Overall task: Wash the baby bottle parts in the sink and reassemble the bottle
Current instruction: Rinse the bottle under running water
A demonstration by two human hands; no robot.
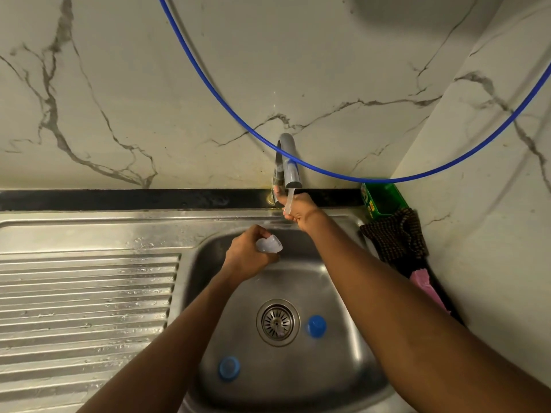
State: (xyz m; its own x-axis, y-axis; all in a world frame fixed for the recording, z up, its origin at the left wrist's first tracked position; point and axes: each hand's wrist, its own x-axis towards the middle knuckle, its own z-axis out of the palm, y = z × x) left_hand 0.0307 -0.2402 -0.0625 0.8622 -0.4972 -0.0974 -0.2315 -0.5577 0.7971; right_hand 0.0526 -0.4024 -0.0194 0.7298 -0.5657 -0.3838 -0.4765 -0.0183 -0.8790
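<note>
My left hand (244, 257) grips a small clear bottle body (269, 244) over the back of the steel sink (351, 347), its open end pointing right. My right hand (296, 208) reaches to the base of the grey tap (287, 162), with fingers curled at the tap's handle. A thin stream of water (289, 201) falls from the spout in front of that hand. On the sink floor lie a blue cap (316, 325) right of the drain (278, 322) and a blue ring (229, 368) at the front left.
A ribbed steel drainboard (86, 296) lies left of the basin. A green container (384, 199), a dark checked cloth (396, 236) and a pink item (428, 289) sit at the right, against the marble wall. A blue hose (238, 120) hangs across the tap.
</note>
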